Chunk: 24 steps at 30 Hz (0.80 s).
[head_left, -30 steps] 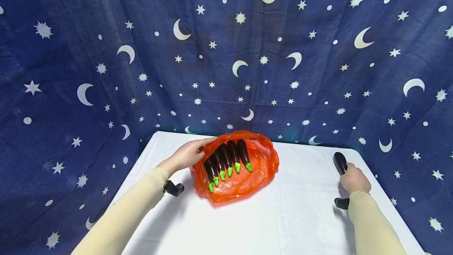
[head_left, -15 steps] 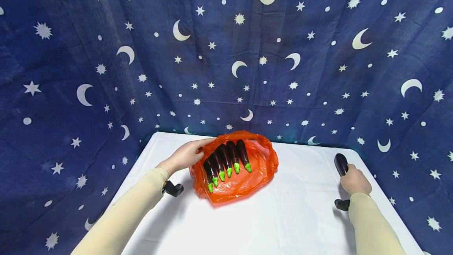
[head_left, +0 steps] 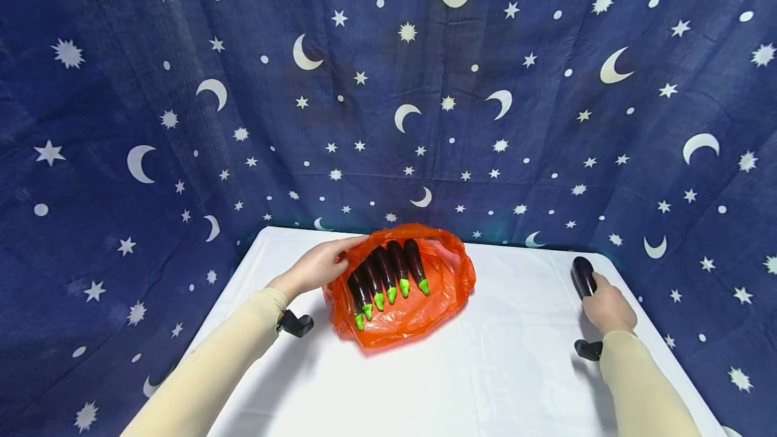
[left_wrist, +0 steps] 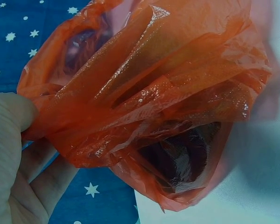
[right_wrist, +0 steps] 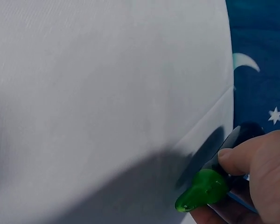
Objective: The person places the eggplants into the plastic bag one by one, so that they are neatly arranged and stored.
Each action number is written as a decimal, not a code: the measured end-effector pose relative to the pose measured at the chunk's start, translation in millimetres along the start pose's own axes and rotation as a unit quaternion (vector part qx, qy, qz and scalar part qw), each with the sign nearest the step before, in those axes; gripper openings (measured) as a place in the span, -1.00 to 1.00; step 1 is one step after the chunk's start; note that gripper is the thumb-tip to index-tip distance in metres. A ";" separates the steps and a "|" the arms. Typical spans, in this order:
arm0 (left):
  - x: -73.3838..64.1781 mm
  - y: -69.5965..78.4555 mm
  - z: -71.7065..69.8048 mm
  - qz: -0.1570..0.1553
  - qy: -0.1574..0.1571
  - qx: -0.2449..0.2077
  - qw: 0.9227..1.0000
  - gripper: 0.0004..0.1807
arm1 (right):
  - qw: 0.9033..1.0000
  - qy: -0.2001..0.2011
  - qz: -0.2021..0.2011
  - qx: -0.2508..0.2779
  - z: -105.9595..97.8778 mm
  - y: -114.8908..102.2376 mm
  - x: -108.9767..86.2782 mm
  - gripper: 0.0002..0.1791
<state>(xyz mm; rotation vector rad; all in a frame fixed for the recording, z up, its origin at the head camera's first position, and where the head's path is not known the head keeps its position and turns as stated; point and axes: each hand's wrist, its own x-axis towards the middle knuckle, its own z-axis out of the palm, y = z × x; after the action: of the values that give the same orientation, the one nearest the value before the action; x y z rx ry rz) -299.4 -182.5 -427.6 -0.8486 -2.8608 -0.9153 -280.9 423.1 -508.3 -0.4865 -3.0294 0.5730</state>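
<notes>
An orange plastic bag lies with its mouth spread on the white table. Several dark purple eggplants with bright green stems lie side by side inside it. My left hand pinches the bag's left rim between thumb and fingers; the left wrist view shows the crumpled orange film caught there. Far off at the table's right side, my right hand grips another eggplant. In the right wrist view its green stem points out past the thumb, and the eggplant is held just above the cloth, casting a shadow.
A white cloth covers the table, whose right edge runs close beside my right hand. Behind and on both sides hangs a dark blue curtain with moons and stars. Black straps sit at both wrists.
My right hand has shifted very slightly with the eggplant in it, and the head view has drifted a little. The left hand keeps its hold on the bag.
</notes>
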 end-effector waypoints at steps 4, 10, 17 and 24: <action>0.3 0.6 0.0 0.003 0.000 0.003 1.000 -0.29 | 1.000 0.003 -0.009 0.008 -2.9 -7.1 -0.2 -0.18; 1.6 0.3 -0.1 0.002 -0.005 0.002 1.000 -0.29 | 0.999 0.019 -0.041 0.028 -4.4 -20.3 -3.4 -0.18; 2.0 0.8 0.5 -0.001 -0.007 0.001 1.000 -0.30 | 0.995 0.017 -0.085 0.048 -5.1 -31.0 -8.7 -0.19; 2.4 1.0 0.4 0.001 -0.007 0.001 1.000 -0.29 | 0.989 0.018 -0.131 0.068 -6.7 -43.7 -11.7 -0.22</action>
<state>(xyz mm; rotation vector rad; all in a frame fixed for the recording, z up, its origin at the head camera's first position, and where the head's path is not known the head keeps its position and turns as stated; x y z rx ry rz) -300.9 -180.5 -427.1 -0.8606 -2.8713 -0.9085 -282.4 383.3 -486.0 -0.0888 -2.9245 0.7365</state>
